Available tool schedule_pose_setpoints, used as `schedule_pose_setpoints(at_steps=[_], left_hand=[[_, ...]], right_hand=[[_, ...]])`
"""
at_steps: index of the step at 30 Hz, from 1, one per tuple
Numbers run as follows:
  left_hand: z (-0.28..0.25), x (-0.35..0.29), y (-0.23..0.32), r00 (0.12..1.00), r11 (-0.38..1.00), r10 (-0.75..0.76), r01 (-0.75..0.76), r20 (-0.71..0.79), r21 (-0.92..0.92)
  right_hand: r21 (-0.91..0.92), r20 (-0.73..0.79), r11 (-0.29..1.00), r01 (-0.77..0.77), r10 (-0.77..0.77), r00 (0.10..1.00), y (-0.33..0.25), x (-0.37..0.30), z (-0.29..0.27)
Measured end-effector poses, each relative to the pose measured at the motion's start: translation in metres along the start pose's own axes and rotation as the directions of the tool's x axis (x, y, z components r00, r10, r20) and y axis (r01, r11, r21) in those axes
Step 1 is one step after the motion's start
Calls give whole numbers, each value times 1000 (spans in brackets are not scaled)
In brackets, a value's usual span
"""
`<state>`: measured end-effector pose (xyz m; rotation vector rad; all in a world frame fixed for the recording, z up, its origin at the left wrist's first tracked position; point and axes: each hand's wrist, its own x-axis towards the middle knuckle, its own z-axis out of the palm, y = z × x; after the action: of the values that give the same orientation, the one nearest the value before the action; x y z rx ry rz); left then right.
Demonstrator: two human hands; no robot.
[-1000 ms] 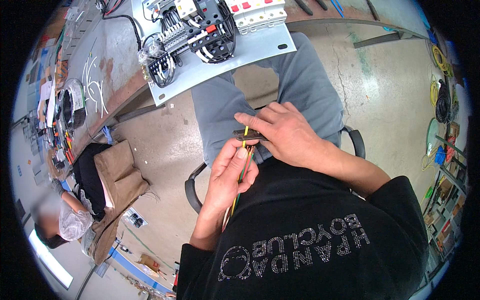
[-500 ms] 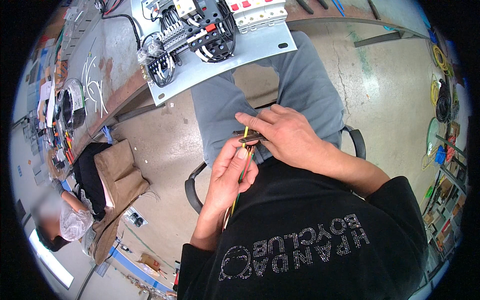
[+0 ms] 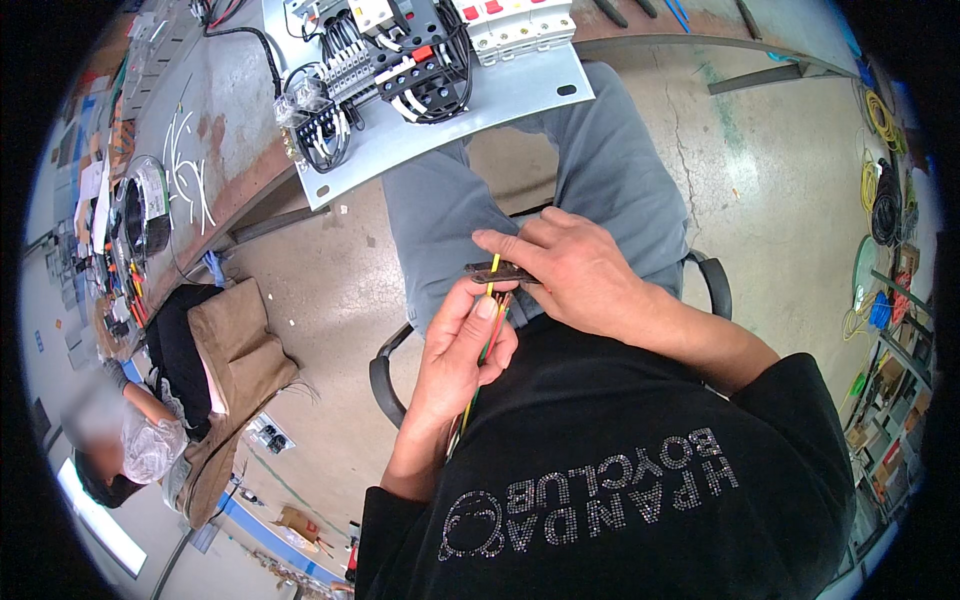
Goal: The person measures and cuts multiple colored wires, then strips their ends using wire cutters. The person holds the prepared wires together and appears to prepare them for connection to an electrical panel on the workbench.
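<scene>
Overhead, a grey panel (image 3: 440, 120) of wired breakers; left hand (image 3: 462, 345) pinching yellow-green wire (image 3: 490, 300), right hand (image 3: 575, 275) gripping dark tool (image 3: 497, 272).

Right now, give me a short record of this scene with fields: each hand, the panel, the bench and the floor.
left hand: grips a bundle of wires, yellow, green and red
right hand: holds a small dark tool at the wire tips
panel: grey plate with breakers and wired blocks, overhanging the bench
seat: person sits on a chair
floor: brown bag at left; another person beyond it

Rusty workbench (image 3: 215, 170), grey mounting plate (image 3: 480, 110), white wires (image 3: 190, 165)
</scene>
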<state>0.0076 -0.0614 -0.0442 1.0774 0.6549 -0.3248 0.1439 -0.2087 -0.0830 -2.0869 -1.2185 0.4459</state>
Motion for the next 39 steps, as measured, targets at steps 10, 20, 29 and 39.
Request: schedule_pose_setpoints(at_steps=[10, 20, 29, 39], left_hand=[[-3, 1, -1, 999, 998, -2, 5, 49, -61], [-7, 3, -4, 998, 991, -31, 38, 52, -132], [-5, 3, -1, 989, 979, -83, 103, 119, -176], [-11, 2, -4, 983, 971, -55, 93, 175, -219]], right_hand=[[213, 35, 975, -65, 59, 998, 8, -2, 11], [251, -35, 968, -29, 39, 999, 11, -1, 15], [608, -86, 757, -239, 362, 928, 23, -5, 26], [782, 251, 442, -440, 423, 871, 36, 2, -52]])
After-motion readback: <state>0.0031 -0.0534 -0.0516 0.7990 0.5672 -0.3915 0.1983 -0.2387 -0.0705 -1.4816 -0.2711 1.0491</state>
